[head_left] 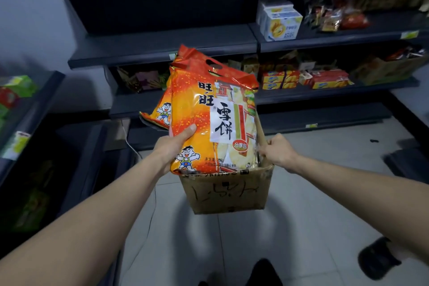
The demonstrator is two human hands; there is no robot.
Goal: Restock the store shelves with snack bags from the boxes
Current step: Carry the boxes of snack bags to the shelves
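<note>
Reaching forward with both bare forearms [92,211] above pale floor tiles [301,227]. Holding two large orange foil snack bags [199,109] upright in the left hand [170,150], thumb pressed on the front bag's lower left part, right over the brown cardboard box [227,193]. Gripping that box's right rim with the right hand [278,152], fingers curled round the edge. Facing dark metal shelves [162,46] at the far side, white cartons [278,21] on the upper right.

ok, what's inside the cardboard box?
Nothing of the interior shows. The orange snack bags gripped by the left hand cover the opening of the cardboard box; the right hand holds its right rim. Whether more bags remain inside cannot be told.
</note>
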